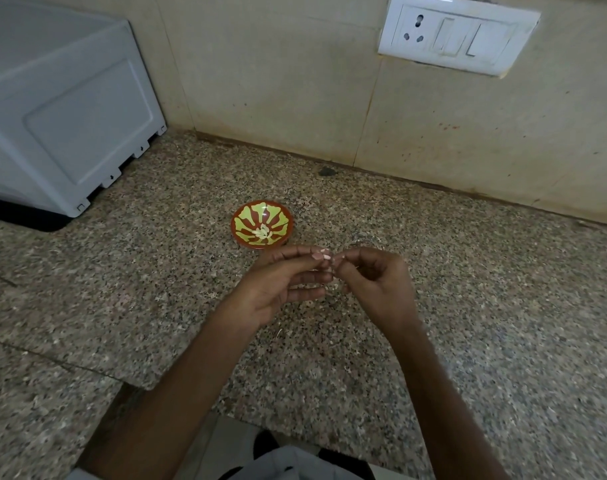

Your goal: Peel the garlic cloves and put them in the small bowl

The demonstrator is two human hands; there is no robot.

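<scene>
We pinch a garlic clove in our left hand's fingertips; our right hand, fingers curled, nips its other end (above the granite counter); just beyond sits the small bowl, peeled cloves inside.

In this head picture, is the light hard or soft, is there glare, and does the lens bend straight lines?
Head view: soft, even light with no hard shadows; a small glare spot on the glossy inside of the small bowl; the wide lens slants the socket plate and the edge where counter meets wall; the garlic clove is too small for detail.
</scene>
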